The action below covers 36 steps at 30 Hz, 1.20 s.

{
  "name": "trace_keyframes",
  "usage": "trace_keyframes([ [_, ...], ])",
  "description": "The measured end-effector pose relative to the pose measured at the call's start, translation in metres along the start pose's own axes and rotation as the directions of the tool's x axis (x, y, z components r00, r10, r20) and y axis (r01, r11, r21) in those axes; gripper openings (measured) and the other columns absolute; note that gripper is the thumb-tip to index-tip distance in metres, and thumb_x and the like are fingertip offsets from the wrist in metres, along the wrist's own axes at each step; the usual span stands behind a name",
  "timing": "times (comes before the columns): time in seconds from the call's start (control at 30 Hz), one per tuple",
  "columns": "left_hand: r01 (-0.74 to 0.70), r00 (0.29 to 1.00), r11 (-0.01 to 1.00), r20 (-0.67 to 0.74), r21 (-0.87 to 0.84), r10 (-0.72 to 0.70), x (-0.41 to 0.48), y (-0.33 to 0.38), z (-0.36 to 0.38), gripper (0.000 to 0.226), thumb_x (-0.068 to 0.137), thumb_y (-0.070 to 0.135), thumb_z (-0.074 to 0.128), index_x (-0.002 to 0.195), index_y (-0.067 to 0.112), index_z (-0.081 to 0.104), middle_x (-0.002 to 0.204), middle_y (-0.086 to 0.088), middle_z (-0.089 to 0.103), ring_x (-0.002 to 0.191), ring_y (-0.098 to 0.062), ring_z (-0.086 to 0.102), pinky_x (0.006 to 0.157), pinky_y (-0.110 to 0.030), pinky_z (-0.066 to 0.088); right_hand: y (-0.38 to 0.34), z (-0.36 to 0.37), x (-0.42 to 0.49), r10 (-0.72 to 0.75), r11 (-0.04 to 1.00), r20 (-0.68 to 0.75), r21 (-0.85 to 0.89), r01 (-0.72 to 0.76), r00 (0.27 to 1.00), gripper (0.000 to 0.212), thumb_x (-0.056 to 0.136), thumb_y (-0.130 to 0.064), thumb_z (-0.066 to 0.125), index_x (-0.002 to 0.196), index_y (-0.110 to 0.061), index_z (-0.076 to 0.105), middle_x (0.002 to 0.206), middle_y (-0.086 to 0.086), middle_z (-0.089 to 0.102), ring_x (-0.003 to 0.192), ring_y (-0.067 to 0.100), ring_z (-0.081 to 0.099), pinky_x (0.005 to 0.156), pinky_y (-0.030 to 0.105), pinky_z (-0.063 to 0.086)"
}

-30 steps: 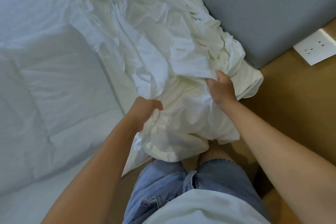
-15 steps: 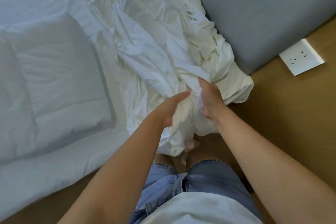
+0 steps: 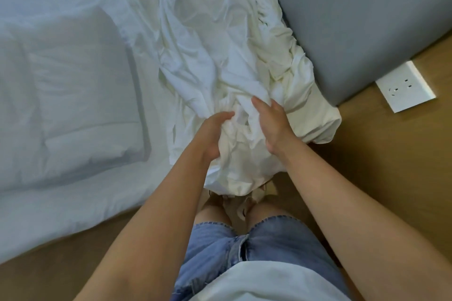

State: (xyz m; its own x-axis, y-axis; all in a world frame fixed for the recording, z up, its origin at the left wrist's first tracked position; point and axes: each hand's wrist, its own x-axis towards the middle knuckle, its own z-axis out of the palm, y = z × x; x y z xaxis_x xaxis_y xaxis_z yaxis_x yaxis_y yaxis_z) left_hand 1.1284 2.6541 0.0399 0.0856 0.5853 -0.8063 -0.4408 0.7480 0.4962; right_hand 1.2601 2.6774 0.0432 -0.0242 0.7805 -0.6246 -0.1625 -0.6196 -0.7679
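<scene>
Both clasp sheet (image 3: 220, 61) | left hand (image 3: 214, 134) | right hand (image 3: 271, 127) (palms facing)

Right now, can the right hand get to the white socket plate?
Probably yes. The socket plate sits to the right of the right hand, with only a bunched corner of the sheet and bare wooden surface between. The hand holds the sheet, so it would have to let go first.
</scene>
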Motion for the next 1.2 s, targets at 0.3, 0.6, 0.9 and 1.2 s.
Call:
trace_keyframes([
  [0.3, 0.047, 0.997, 0.999, 0.059, -0.012, -0.046, -0.039, 0.013, -0.053, 0.052, 0.047, 0.012, 0.082, 0.097, 0.003, 0.067, 0.089, -0.012, 0.068, 0.078, -0.027, 0.068, 0.072, -0.035, 0.055, 0.011, -0.032, 0.016, -0.127, 0.955, -0.22, -0.292, 0.059, 0.967, 0.022, 0.094, -0.035, 0.049, 0.103, -0.014, 0.051, 0.091, -0.005, 0.055, 0.096, 0.02, 0.054, 0.079, 0.028, 0.043],
  [0.6, -0.053, 0.975, 0.96, -0.192, 0.276, 0.109, -0.094, 0.031, -0.116, 0.048, 0.056, 0.009, 0.073, 0.103, 0.007, 0.063, 0.095, -0.009, 0.067, 0.085, -0.027, 0.065, 0.078, -0.04, 0.052, 0.031, 0.007, 0.009, -0.161, 0.847, -0.128, -0.527, 0.07, 0.979, 0.023, 0.09, -0.039, 0.054, 0.091, -0.017, 0.047, 0.085, -0.004, 0.051, 0.078, 0.014, 0.05, 0.064, 0.027, 0.04],
  [0.9, -0.324, 0.945, 0.868, 0.094, 0.376, 0.312, -0.117, 0.084, -0.159, 0.019, 0.068, 0.001, 0.069, 0.078, 0.017, 0.073, 0.072, 0.0, 0.072, 0.064, -0.016, 0.069, 0.053, -0.023, 0.053, 0.049, 0.097, -0.03, 0.017, 0.924, 0.093, -0.382, 0.02, 0.996, 0.023, 0.09, -0.025, 0.062, 0.111, -0.017, 0.056, 0.104, -0.003, 0.062, 0.089, 0.015, 0.057, 0.072, 0.025, 0.047],
  [1.2, -0.013, 0.999, 0.957, 0.034, 0.291, 0.003, -0.095, 0.064, -0.21, 0.021, 0.081, 0.004, 0.063, 0.102, 0.007, 0.065, 0.09, -0.013, 0.071, 0.078, -0.027, 0.069, 0.072, -0.038, 0.057, 0.063, 0.146, -0.061, -0.291, 0.373, 0.066, -0.911, 0.176, 0.955, 0.041, 0.092, -0.03, 0.053, 0.125, -0.008, 0.044, 0.122, 0.012, 0.043, 0.114, 0.031, 0.04, 0.089, 0.037, 0.036],
])
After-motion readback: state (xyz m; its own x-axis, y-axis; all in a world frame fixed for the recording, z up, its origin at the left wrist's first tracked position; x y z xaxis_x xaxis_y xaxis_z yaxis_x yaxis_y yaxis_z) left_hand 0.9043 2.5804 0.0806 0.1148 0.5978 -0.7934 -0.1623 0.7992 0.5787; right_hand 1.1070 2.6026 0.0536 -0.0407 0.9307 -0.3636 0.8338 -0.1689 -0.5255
